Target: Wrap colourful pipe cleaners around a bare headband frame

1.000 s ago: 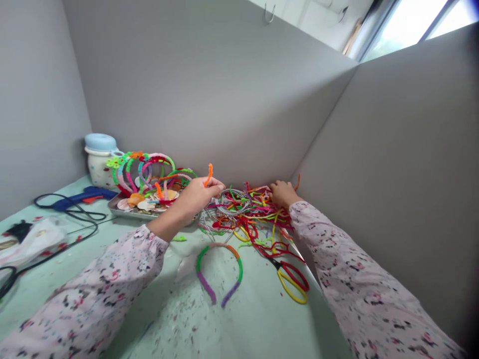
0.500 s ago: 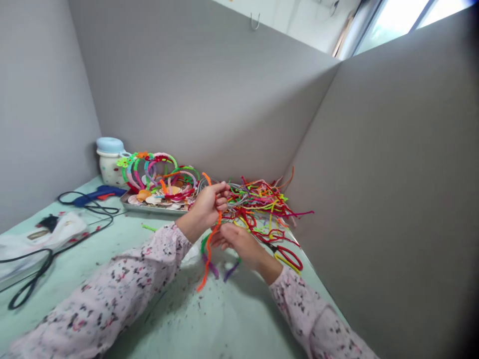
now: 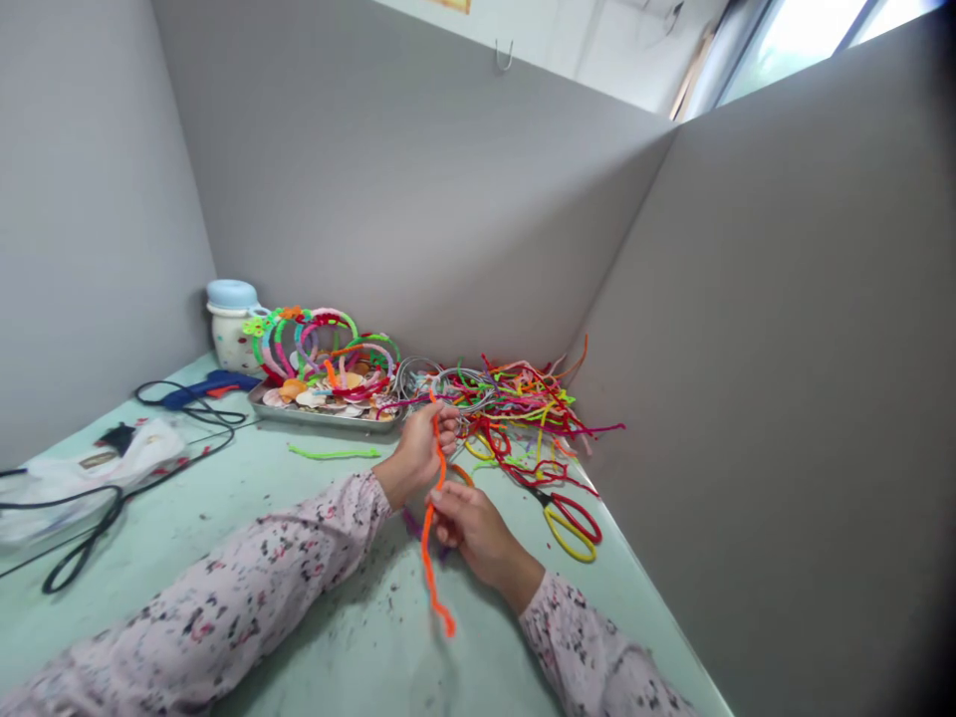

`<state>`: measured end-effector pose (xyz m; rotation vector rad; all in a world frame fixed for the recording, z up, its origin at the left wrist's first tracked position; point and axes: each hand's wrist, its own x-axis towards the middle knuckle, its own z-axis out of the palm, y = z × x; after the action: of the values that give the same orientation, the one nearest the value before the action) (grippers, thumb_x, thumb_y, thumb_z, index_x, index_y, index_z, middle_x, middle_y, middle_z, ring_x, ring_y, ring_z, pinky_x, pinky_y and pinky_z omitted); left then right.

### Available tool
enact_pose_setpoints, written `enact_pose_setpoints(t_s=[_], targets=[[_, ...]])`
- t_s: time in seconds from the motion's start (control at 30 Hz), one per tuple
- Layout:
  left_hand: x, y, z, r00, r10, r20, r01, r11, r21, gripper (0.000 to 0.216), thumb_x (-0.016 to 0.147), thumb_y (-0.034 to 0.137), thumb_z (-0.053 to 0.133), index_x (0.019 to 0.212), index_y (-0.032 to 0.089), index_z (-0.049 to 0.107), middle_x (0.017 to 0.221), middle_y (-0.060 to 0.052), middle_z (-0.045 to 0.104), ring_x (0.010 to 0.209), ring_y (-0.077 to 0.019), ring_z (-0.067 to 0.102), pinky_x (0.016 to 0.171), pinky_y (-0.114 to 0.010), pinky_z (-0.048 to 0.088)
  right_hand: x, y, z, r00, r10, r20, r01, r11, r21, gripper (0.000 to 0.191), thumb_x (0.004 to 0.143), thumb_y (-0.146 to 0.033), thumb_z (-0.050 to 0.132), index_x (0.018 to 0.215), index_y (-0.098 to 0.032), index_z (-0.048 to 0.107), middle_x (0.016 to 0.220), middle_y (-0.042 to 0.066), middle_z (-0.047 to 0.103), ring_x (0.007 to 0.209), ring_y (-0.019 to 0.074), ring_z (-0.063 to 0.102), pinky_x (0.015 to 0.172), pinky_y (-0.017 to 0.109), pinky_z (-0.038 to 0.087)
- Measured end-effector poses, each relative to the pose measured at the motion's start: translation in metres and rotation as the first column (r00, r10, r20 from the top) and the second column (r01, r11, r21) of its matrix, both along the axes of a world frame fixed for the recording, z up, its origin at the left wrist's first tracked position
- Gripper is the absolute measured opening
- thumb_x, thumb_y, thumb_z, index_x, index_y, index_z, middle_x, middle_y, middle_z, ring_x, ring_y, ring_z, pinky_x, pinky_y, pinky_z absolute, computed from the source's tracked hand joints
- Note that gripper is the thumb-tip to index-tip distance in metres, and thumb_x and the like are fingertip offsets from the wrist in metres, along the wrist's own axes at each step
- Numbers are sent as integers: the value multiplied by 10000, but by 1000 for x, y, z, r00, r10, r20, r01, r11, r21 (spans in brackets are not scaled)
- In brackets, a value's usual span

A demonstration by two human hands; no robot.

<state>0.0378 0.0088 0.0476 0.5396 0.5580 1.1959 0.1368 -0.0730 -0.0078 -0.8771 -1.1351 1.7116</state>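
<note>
An orange pipe cleaner (image 3: 428, 570) runs down between my two hands, its lower end hanging free over the table. My left hand (image 3: 424, 446) is closed around its upper part, fingers curled. Lower and to the right, my right hand (image 3: 478, 533) pinches it between thumb and fingers. Behind the hands a short orange curve (image 3: 462, 475) and a purple piece (image 3: 411, 524) show; most of whatever they belong to is hidden. A lime green pipe cleaner (image 3: 333, 454) lies flat left of my left hand.
Colourful pipe cleaners (image 3: 534, 393) are heaped at the back right, with wire rings (image 3: 464, 390). Scissors (image 3: 574, 528) lie right of my hands. A metal tray (image 3: 325, 419) carries shells and fuzzy headbands (image 3: 303, 344). A jar (image 3: 232, 329), blue glue gun (image 3: 201, 389) and black cable (image 3: 119, 503) occupy the left.
My left hand has come down a little. My right hand has moved down and now pinches the orange pipe cleaner, whose free end hangs lower and further right. The green and purple piece is mostly hidden.
</note>
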Motion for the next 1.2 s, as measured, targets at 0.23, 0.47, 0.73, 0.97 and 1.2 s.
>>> enact_pose_setpoints(t_s=[0.23, 0.47, 0.73, 0.97, 1.2], targets=[[-10, 13, -24, 997, 28, -75, -27, 1000, 12, 159, 828, 194, 509, 732, 100, 594, 534, 1, 518, 384, -57, 419, 382, -164, 312, 11, -5, -9, 970, -27, -242, -11, 988, -154, 214, 767, -313, 631, 642, -148, 573, 553, -20, 505, 468, 79, 457, 428, 189, 335], [-16, 20, -29, 990, 59, -130, -49, 996, 77, 199, 839, 245, 545, 825, 83, 660, 557, -6, 548, 437, -72, 465, 400, -160, 326, 16, -7, -8, 963, -50, -264, 4, 985, -173, 264, 773, -298, 623, 570, -156, 535, 499, -25, 438, 442, 78, 367, 393, 192, 257], [-20, 27, -25, 992, 35, -118, -26, 996, 80, 223, 881, 225, 498, 903, 77, 663, 555, 14, 504, 392, -44, 380, 371, -137, 280, 25, -2, -6, 938, 56, -343, -106, 986, -129, 284, 817, -301, 568, 577, -163, 502, 497, -43, 378, 421, 65, 300, 406, 191, 233], [-24, 27, -20, 996, 14, -92, -4, 994, 106, 149, 845, 135, 533, 920, 91, 654, 623, -5, 569, 424, -55, 456, 411, -152, 389, 33, 3, -9, 919, -1, -395, -77, 980, -181, 253, 779, -309, 559, 578, -175, 484, 524, -40, 374, 437, 76, 311, 413, 196, 253], [-26, 32, -22, 993, 74, -91, -61, 988, 140, 143, 858, 120, 535, 928, 80, 653, 715, -50, 639, 489, -62, 529, 444, -151, 425, 47, 11, -7, 894, -98, -437, 30, 987, -159, 256, 731, -284, 572, 531, -180, 452, 476, -54, 340, 405, 70, 277, 396, 192, 246]])
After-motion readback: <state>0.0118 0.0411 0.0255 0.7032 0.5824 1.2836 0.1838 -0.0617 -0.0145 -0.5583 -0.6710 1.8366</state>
